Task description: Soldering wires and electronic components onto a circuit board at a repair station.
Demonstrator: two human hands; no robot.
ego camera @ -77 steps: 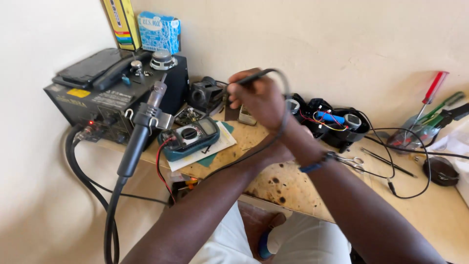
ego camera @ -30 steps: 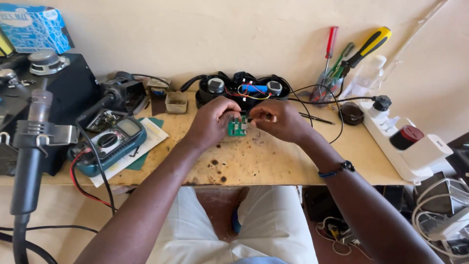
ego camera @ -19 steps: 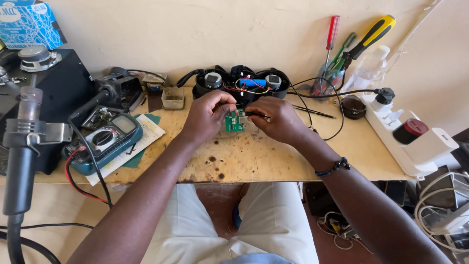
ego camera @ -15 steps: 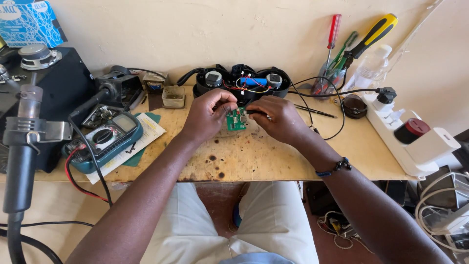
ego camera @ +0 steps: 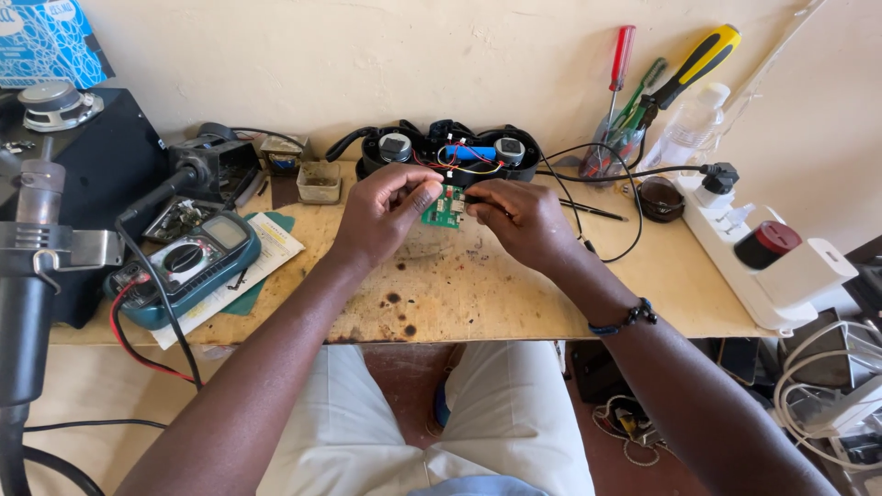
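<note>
A small green circuit board is held above the wooden bench, pinched between both hands. My left hand grips its left edge with thumb and fingers. My right hand holds its right edge with curled fingers. Thin red and black wires run from the board up to an opened black speaker housing with two round drivers and a blue cell, standing just behind my hands against the wall.
A teal multimeter with red and black leads lies on paper at left, beside a black soldering station and a hot-air handle. Screwdrivers stand at back right. A white power strip lies at right.
Earlier my right hand held a soldering iron up by the station at left. It has let go of the iron, and both hands now hold the green board at mid-bench.
</note>
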